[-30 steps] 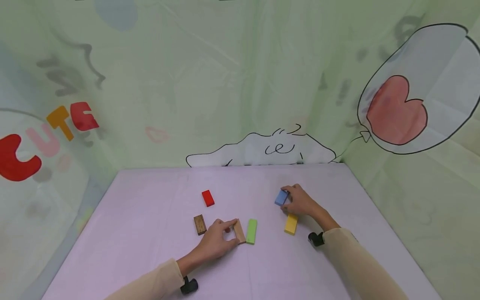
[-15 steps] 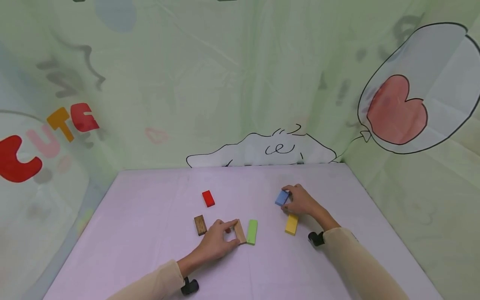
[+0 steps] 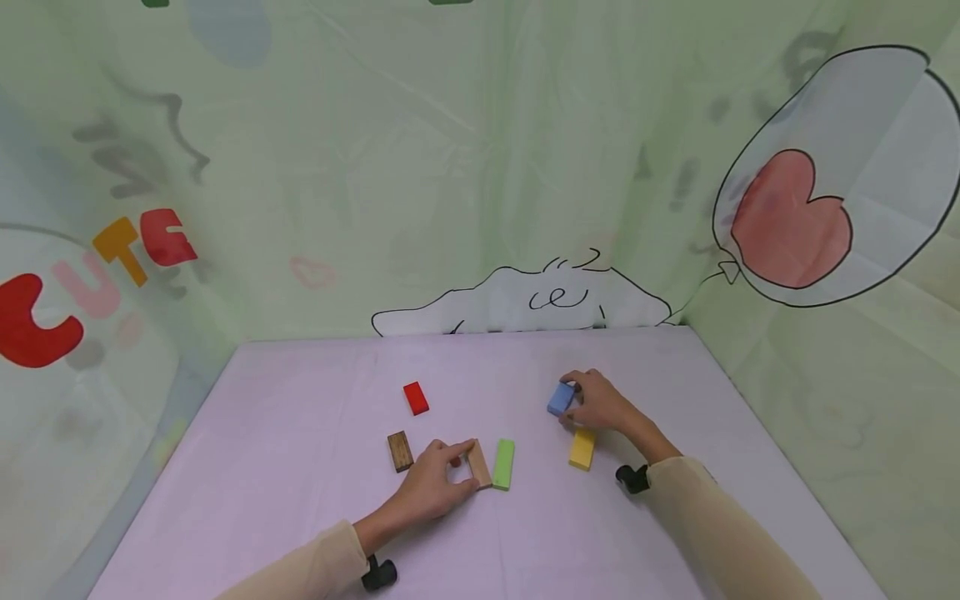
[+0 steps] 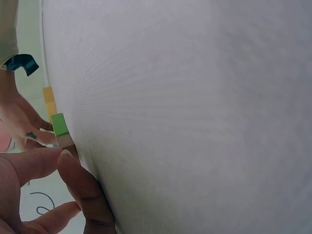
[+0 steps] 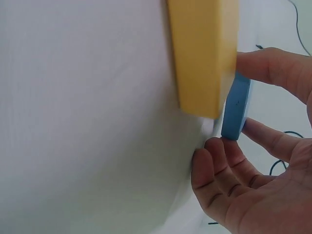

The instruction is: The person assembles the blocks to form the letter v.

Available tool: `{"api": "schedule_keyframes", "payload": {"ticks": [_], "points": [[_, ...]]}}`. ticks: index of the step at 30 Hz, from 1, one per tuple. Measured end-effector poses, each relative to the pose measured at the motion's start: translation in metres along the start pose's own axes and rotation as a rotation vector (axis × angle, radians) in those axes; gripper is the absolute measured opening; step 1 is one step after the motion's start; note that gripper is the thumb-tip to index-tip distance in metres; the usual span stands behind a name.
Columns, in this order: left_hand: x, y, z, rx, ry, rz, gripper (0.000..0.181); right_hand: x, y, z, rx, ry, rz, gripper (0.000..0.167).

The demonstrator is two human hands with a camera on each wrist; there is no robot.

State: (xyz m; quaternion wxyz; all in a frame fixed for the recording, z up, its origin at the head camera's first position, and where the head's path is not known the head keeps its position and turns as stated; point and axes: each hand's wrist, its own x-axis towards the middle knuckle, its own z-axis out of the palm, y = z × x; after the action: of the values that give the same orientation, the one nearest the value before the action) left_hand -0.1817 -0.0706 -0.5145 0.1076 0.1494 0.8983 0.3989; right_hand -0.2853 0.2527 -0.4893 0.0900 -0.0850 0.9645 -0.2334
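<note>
My left hand (image 3: 431, 482) pinches a light wooden block (image 3: 479, 463) end to end between thumb and index finger, down on the table. Right beside that block lies a green block (image 3: 504, 464), the two close together at their near ends. Farther right, my right hand (image 3: 597, 402) holds a blue block (image 3: 560, 398) between thumb and fingers. In the right wrist view the blue block (image 5: 237, 107) shows edge-on behind the yellow block (image 5: 200, 58). Just below my right hand in the head view, the yellow block (image 3: 582, 449) lies on the table.
A red block (image 3: 416, 398) lies toward the back left. Near my left hand is a dark brown wooden block (image 3: 401, 451). The pale lilac table (image 3: 300, 433) meets printed cloth walls (image 3: 360, 167) at the back and sides.
The blue block in my right hand has shifted very slightly left and turned a little. My left hand and the other blocks stay where they were.
</note>
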Motion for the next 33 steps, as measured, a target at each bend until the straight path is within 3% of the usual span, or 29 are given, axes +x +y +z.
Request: {"api": "schedule_keyframes", "payload": {"ticks": [33], "points": [[0.001, -0.001, 0.001, 0.010, 0.000, -0.003, 0.064, -0.011, -0.048, 0.019, 0.050, -0.078, -0.149, 0.067]]}}
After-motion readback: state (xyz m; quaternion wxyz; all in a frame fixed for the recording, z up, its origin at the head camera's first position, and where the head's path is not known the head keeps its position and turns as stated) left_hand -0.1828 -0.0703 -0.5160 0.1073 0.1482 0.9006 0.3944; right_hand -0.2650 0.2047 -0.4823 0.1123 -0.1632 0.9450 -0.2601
